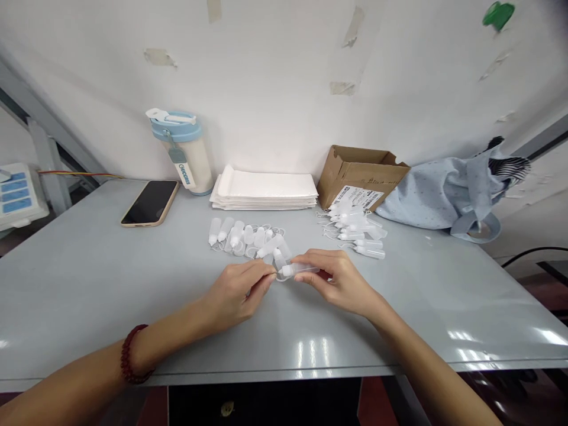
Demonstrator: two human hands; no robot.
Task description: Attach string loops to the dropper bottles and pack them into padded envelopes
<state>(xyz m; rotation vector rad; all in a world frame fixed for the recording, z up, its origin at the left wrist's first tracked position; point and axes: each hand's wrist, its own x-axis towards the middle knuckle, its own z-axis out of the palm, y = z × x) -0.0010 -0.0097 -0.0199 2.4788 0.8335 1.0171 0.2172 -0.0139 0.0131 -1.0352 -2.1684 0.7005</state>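
My right hand (335, 278) holds a small translucent plastic bottle (302, 270) lying sideways between thumb and fingers, its narrow tip pointing left. At that tip my left hand (244, 290) is closed in a pinch; what it grips is too small to make out. A thin white loop hangs just under the tip. Right behind the hands lies a loose pile of similar bottles (237, 231) with thin loops. A second group of bottles (355, 228) lies farther right, in front of the cardboard box.
On the grey table (110, 296) a phone (151, 203) and a blue-lidded cup (189, 154) stand or lie at the back left. White envelopes (266, 190) are stacked at the back centre. The cardboard box (359, 177) and a light blue cloth bag (435, 192) are at the back right.
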